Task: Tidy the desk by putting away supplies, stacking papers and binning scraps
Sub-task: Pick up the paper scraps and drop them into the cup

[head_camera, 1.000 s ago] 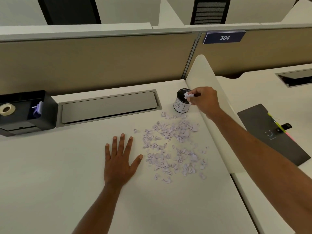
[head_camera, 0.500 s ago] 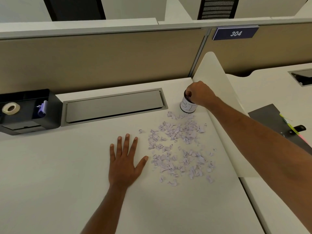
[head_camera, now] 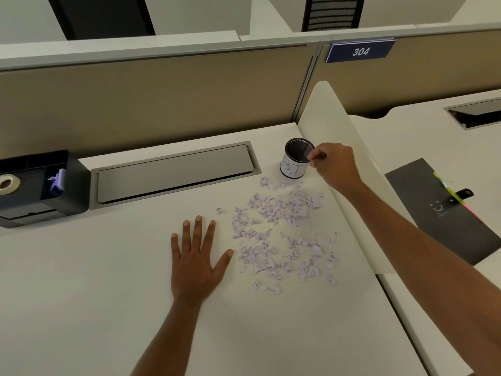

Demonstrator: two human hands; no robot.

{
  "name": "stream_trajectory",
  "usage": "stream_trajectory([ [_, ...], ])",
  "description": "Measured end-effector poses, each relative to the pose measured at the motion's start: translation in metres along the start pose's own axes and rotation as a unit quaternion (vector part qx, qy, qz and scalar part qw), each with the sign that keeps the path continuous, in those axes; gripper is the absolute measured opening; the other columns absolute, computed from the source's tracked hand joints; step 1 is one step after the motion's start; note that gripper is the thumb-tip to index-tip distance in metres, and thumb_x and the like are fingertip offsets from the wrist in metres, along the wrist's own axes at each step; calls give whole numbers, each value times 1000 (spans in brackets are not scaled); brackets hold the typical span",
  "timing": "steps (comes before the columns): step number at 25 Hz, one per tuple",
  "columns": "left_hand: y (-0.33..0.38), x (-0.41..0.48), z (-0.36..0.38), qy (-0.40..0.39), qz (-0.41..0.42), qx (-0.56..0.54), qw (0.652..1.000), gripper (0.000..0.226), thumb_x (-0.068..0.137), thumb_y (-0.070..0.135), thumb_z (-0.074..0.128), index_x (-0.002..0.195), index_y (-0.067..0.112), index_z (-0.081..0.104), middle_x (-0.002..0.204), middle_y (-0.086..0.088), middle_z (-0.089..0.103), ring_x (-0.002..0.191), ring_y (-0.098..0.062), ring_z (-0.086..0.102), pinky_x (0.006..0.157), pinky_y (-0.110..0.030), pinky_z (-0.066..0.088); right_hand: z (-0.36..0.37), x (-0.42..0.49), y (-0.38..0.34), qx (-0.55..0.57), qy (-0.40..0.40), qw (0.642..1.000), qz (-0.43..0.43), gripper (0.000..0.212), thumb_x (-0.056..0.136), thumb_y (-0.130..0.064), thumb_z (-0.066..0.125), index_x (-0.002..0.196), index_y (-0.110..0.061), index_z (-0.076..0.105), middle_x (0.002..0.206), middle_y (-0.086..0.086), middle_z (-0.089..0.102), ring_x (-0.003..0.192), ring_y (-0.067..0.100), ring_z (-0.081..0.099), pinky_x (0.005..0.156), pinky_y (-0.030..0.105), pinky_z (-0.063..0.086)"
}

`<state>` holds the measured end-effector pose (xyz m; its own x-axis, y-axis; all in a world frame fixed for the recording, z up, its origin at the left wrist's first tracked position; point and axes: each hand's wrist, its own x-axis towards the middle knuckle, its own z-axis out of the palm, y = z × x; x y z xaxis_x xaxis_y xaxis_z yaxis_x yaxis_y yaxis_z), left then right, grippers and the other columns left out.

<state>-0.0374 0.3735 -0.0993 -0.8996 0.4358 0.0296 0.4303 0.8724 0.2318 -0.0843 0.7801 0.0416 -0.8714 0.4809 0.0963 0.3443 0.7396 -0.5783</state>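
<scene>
A small black mesh cup with a white label reading "BI", the bin (head_camera: 295, 161), stands at the back right of the white desk (head_camera: 81, 294). Many pale purple paper scraps (head_camera: 282, 234) lie scattered in front of it. My right hand (head_camera: 334, 165) hovers just right of the bin's rim, fingers curled together, with no scrap visible in them. My left hand (head_camera: 199, 256) lies flat on the desk, fingers spread, just left of the scraps.
A black organizer (head_camera: 38, 185) at the left holds a tape roll (head_camera: 8, 183) and a purple item. A grey cable hatch (head_camera: 173, 173) runs along the back. A white divider (head_camera: 341, 147) borders the right; beyond it lies a dark folder (head_camera: 447, 210) with a clip.
My right hand carried a scrap to the bin, dipped over its mouth, and has now drawn back to the right without it. The left hand stayed flat.
</scene>
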Motion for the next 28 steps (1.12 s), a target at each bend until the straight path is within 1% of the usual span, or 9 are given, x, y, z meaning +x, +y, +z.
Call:
stream_trajectory([
  [3,-1,-1,0,-1,-1,2,1000,90,103,79,32,175,29,13,185,-2,-1,171,-29,-5,136,-63,11,16,-38,31,-41,-60,996,46,33,81,9,68,104,-11,79,103,10,76,92,26,72,77,28,52],
  [6,0,0,1,-4,-1,8,1000,90,103,79,31,176,30,10,185,-1,-3,171,-30,-6,136,-63,10,34,-62,54,-149,-154,974,73,57,79,12,63,132,-9,66,128,18,60,118,39,57,87,40,52],
  [10,-1,0,2,-5,1,5,1000,90,103,79,32,176,30,9,185,-2,-3,171,-29,-6,136,-63,10,54,-81,58,-171,-144,975,0,47,77,16,56,113,-10,71,106,14,60,100,37,58,63,32,43],
  [13,-2,0,2,-1,0,4,1000,90,103,79,32,176,30,9,185,-2,-3,171,-30,-6,136,-63,10,56,-82,49,-122,-142,982,-17,46,82,12,58,118,-13,74,104,14,64,98,36,62,71,40,54],
  [15,-1,0,2,1,1,1,1000,90,103,79,32,176,30,10,185,-1,-2,171,-29,-6,136,-63,10,54,-82,43,-87,-155,984,5,49,92,-1,55,139,-15,64,117,15,64,109,35,61,85,41,54],
  [17,-1,0,1,0,0,2,1000,90,103,79,32,176,30,10,185,-1,-2,171,-29,-5,136,-63,10,53,-82,39,-96,-208,973,8,56,100,-29,54,155,-22,47,143,13,55,131,35,51,103,45,48],
  [20,-1,-1,1,2,1,0,1000,90,103,79,33,175,30,11,185,-1,-1,171,-29,-5,136,-63,10,56,-89,38,-173,-257,951,-18,76,90,-62,68,156,-31,44,158,7,41,145,35,36,111,50,43],
  [24,-1,0,1,-8,-3,9,1000,90,103,80,30,176,31,8,185,0,-4,171,-28,-7,136,-62,9,66,-93,42,-174,-194,965,-42,53,88,-39,78,138,-28,63,141,3,54,131,27,47,91,46,57],
  [28,-1,0,1,-9,-3,4,1000,90,103,81,30,175,32,10,185,0,-3,171,-28,-7,136,-62,10,75,-91,52,-161,-150,973,-68,17,90,-15,73,105,-23,78,101,2,65,93,27,65,72,43,58],
])
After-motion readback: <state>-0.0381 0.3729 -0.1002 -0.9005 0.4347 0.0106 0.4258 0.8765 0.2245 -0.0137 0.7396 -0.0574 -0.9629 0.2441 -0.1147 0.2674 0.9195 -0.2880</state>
